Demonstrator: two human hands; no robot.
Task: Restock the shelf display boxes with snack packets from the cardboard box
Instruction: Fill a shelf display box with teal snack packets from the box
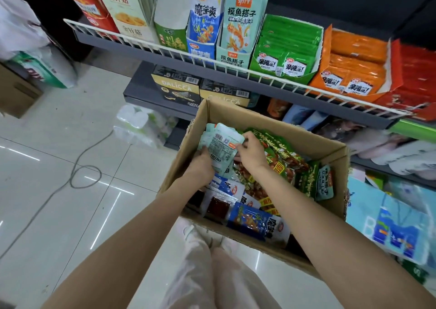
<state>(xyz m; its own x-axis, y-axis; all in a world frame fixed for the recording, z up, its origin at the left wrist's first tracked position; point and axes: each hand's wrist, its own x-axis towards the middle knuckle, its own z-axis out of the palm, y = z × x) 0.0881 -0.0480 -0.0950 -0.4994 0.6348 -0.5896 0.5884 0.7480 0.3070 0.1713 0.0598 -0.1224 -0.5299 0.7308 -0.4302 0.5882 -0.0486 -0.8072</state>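
An open cardboard box point(306, 141) stands on the floor against the shelf, full of mixed snack packets. Both my hands reach into its far left corner. My left hand point(203, 163) grips a stack of pale teal packets point(220, 143) from below, their printed backs facing up. My right hand point(250, 152) pinches the right edge of the same stack. Green packets point(280, 150) and blue packets point(254, 221) lie loose in the box. On the shelf above stand the display boxes: a pale teal one point(233, 58), a blue one point(200, 49), a green one point(283, 66) and an orange one point(346, 82).
A white wire rail point(165, 49) fronts the upper shelf. Black and gold boxes point(179, 89) sit on the shelf below. Wrapped paper rolls point(139, 124) and a grey cable point(85, 174) lie on the tiled floor to the left. My feet point(203, 235) stand just before the box.
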